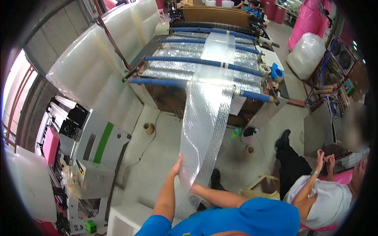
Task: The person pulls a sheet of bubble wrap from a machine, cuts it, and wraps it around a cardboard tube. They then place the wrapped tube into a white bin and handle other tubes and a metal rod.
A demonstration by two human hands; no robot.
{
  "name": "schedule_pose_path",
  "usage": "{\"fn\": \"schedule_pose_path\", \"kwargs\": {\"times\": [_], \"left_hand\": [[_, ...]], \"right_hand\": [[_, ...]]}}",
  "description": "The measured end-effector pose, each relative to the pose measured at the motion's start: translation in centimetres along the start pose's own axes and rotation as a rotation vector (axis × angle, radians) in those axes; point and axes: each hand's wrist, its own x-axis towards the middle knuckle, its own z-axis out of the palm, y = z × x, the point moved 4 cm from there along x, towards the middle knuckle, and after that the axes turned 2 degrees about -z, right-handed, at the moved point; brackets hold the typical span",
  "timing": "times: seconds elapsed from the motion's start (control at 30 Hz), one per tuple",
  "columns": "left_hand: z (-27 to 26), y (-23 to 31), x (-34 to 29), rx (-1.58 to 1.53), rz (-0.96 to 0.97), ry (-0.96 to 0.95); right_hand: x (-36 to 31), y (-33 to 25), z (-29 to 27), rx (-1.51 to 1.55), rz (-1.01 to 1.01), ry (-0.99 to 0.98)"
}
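A long clear strip of bubble wrap runs from the blue rollers of a machine down toward me, its lower end hanging in front of my body. At its left edge my left hand is closed on the wrap, thumb up along the side, the other fingers partly hidden. Lower down, my right hand grips the opposite edge of the strip; its fingers are mostly covered by the film. The wrap looks folded or doubled lengthwise, with glare along the middle.
Large wrapped rolls stand along the left. Further left is a white machine with a green stripe. A seated co-worker in white is on the right, near a wooden stool. Cardboard cores and a green bottle are on the floor.
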Motion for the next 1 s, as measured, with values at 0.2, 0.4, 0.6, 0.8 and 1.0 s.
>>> {"fn": "schedule_pose_path", "kwargs": {"times": [0.2,0.4,0.6,0.8,1.0], "left_hand": [[-0.6,-5.3,-7.3,0.219,0.198,0.049],[-3.0,-6.9,-9.3,0.36,0.473,0.424],[-3.7,-5.9,-11.0,0.302,0.45,0.48],[-4.2,-7.6,-8.6,0.453,0.531,0.632],[-4.4,-8.2,-7.3,0.518,0.282,0.636]], "right_hand": [[-7.8,7.5,0.4,-0.197,0.455,-0.07],[-11.9,9.4,-7.1,-1.087,0.998,-0.14],[-11.5,-7.1,-6.7,-0.875,0.206,0.334],[-11.0,-11.1,-3.4,-0.687,-0.398,0.535],[-9.0,-9.3,-7.6,-0.516,-0.323,0.536]]}}
